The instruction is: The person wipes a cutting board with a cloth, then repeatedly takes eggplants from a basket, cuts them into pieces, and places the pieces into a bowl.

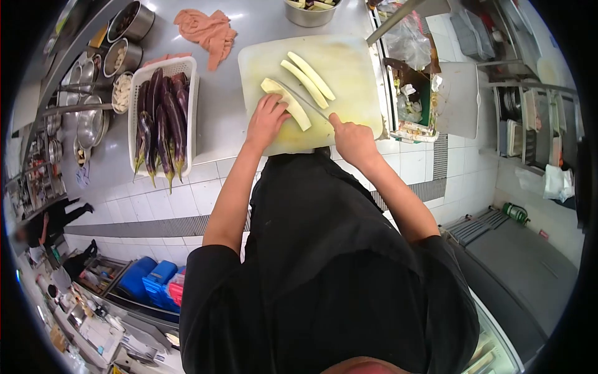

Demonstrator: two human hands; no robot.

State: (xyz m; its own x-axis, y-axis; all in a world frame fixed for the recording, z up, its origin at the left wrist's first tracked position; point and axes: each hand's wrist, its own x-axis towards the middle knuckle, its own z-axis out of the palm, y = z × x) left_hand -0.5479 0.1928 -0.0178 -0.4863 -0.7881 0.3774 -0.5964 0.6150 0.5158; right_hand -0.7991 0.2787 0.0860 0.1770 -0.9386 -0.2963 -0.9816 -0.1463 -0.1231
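Note:
A large cutting board lies in front of me on the steel counter. My left hand presses down on a long pale piece of peeled eggplant, its fingers curled over the left side. In my right hand is a knife, gripped by the handle, which my fist hides. The narrow blade points up and left, lying along the upper right edge of the held piece. Just beyond the blade, two pale eggplant lengths rest side by side on the board.
On the left stands a white plastic basket of whole purple eggplants. A crumpled orange cloth lies behind it. A metal pot of cut pieces is at the back. To the right is a green-lined waste bin. Other people are far left.

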